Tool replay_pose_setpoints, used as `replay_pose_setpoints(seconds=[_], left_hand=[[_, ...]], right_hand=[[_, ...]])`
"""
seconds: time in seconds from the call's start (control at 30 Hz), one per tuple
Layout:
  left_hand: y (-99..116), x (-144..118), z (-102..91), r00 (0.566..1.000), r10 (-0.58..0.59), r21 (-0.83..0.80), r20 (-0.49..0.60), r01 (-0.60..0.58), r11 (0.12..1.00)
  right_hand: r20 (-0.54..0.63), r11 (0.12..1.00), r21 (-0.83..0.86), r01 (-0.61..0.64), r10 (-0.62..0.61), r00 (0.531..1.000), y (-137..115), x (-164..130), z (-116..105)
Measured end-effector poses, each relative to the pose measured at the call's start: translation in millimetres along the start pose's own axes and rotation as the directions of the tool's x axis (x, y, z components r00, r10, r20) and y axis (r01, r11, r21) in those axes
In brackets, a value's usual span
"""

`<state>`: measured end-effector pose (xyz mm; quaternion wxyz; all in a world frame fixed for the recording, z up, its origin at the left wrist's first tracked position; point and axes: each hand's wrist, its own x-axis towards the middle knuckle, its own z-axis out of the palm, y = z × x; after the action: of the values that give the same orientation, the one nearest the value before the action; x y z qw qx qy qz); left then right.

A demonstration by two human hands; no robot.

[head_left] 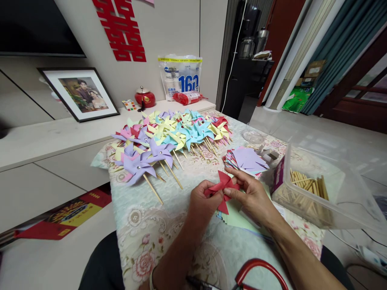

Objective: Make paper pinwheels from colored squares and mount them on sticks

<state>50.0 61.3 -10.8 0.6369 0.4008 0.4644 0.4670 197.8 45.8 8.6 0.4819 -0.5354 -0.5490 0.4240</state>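
Note:
Between my two hands is a red paper pinwheel (224, 183) with its points folded toward the middle. My left hand (205, 199) is closed on its left side, thumb pressed near the centre. The fingers and thumb of my right hand (249, 193) pinch its right side. No stick shows on it. Under my hands lies a stack of green paper sheets (238, 217). Just beyond is a pile of cut purple paper squares (249, 159). Many finished pinwheels (161, 151) on wooden sticks lie heaped to the left and back, in purple, yellow, blue, pink and red.
A clear plastic box (302, 197) of wooden sticks (311, 185) stands at the right. A red-handled tool (261, 264) lies at the table's front edge. Behind the floral tablecloth (151, 237), a low cabinet holds a framed photo (80, 94), a red jar (145, 98) and a plastic bag (181, 76).

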Motion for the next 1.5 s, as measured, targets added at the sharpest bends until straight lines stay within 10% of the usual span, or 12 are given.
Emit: replay_pose_setpoints(seconds=[1.13,1.5], left_hand=[[-7.4,1.4,-0.5,0.997,0.002,-0.024,0.078,0.0,1.0],[-3.3,6.5,-9.2,0.997,-0.017,-0.012,0.082,0.018,1.0]], right_hand=[[-0.069,0.972,-0.226,0.057,-0.074,0.995,-5.6,-4.9,-0.4],[-0.051,0.999,0.029,0.033,-0.031,0.998,-6.1,-2.8,-4.8]])
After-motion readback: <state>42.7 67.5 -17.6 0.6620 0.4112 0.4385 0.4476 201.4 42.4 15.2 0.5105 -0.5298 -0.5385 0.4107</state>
